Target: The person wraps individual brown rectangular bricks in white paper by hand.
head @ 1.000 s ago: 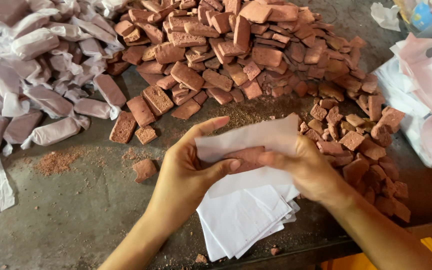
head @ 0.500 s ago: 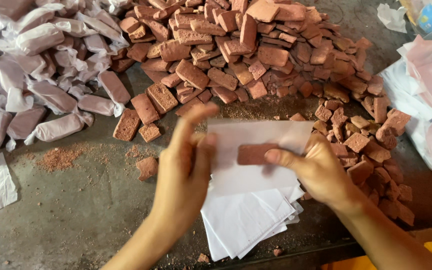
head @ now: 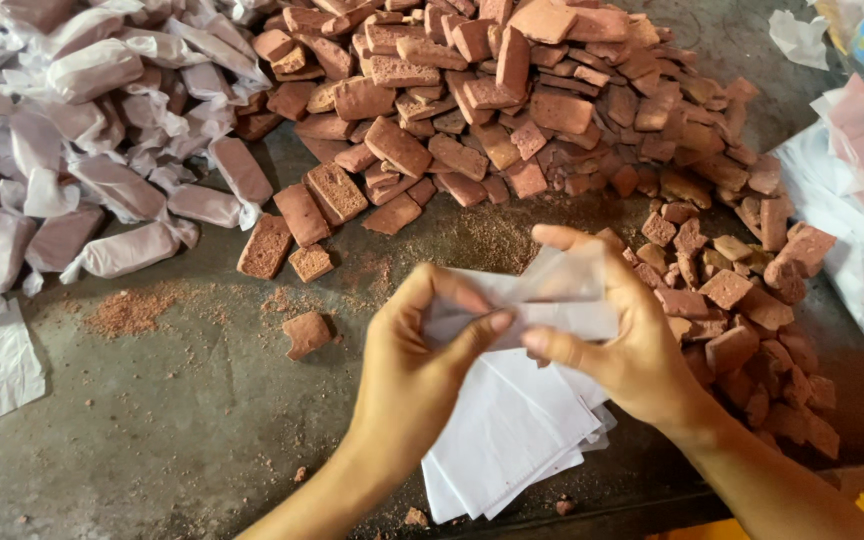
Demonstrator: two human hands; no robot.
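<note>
From my head view, my left hand (head: pixel 417 365) and right hand (head: pixel 622 335) both pinch a white paper wrapper (head: pixel 552 300) folded shut between them, above the paper stack (head: pixel 512 430). Wrapped white packages (head: pixel 102 150) lie far left, bare reddish bricks (head: pixel 512 100) ahead.

I am seeing a grey, dusty tabletop (head: pixel 152 440) carrying a big heap of reddish-brown blocks (head: pixel 512 90), a mound of paper-wrapped pieces (head: pixel 82 130) lying at the far left, a stack of white paper sheets (head: pixel 512 440) near the front edge, and reddish crumbs (head: pixel 132 310) scattered between.
</note>
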